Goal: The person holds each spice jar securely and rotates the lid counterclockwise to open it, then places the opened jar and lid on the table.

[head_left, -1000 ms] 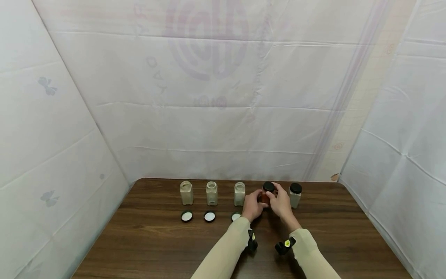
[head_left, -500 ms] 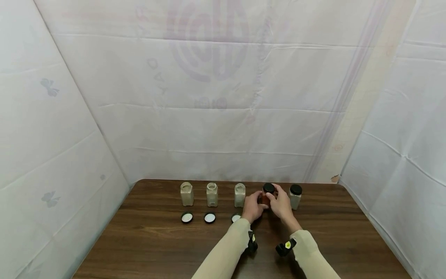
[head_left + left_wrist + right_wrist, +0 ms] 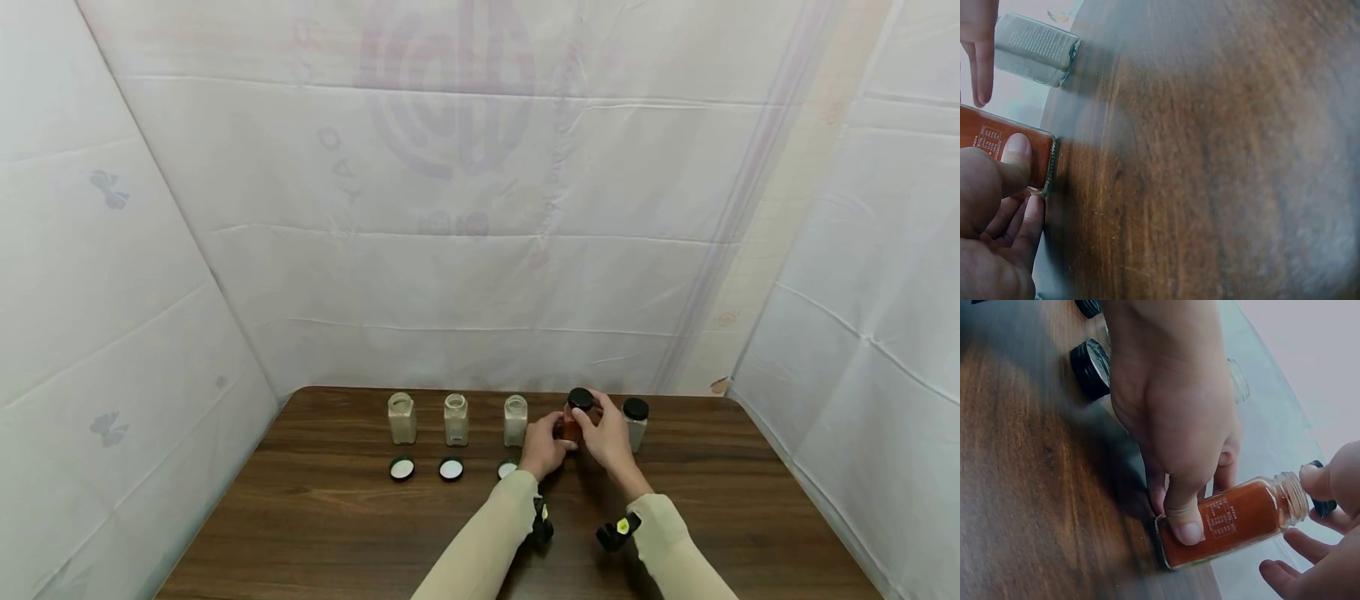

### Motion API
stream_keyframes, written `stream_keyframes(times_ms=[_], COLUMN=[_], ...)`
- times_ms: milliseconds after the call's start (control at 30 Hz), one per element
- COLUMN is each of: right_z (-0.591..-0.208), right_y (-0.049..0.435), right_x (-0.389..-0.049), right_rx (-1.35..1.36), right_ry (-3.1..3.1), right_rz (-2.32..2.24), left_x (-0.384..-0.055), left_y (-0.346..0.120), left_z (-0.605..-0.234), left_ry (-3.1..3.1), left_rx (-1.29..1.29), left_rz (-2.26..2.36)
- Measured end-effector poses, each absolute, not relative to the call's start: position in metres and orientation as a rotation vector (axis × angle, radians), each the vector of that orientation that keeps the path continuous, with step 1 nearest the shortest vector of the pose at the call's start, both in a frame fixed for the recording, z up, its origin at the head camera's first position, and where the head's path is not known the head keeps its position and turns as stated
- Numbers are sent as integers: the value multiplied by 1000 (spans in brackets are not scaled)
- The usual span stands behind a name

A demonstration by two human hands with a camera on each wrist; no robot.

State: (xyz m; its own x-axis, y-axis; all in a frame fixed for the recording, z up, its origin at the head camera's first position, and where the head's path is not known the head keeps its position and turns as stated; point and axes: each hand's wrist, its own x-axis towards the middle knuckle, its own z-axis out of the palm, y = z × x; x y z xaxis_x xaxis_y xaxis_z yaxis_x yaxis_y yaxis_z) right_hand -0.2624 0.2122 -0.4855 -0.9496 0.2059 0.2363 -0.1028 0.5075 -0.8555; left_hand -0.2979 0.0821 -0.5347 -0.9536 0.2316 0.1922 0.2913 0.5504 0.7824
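A square glass jar of red-orange powder (image 3: 1241, 515) stands on the brown table (image 3: 337, 533), right of centre. My left hand (image 3: 543, 447) grips its lower body, with the thumb across the printed label. A black screw lid (image 3: 581, 398) is pinched between the thumb and fingers of my right hand (image 3: 609, 440). In the right wrist view the jar's threaded glass neck shows bare, and the lid sits tilted just off its mouth. My right fingers hide part of the lid there.
Left of my hands stand three open jars of pale contents (image 3: 456, 419), with upturned black lids (image 3: 451, 469) in front of them. A capped jar (image 3: 635, 423) stands close to the right of my right hand. White cloth walls (image 3: 450, 275) border the table.
My right hand has risen slightly with the black lid, which now sits higher and tilted over the jar. The left hand has kept its grip on the jar.
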Motion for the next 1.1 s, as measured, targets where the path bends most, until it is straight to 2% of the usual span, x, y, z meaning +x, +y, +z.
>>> stream_keyframes(times_ms=[567,1100], right_z=[-476,-470], right_y=[217,219], right_x=[-257,-259], right_rx=[-66,-105], right_ry=[-2317,-2288], right_rz=[1422,1396], left_x=[-300,-301], left_y=[83,83], left_z=[-544,-538], left_ry=[-2696,-2704], left_rx=[-458,-458], left_rz=[-1393,-1376])
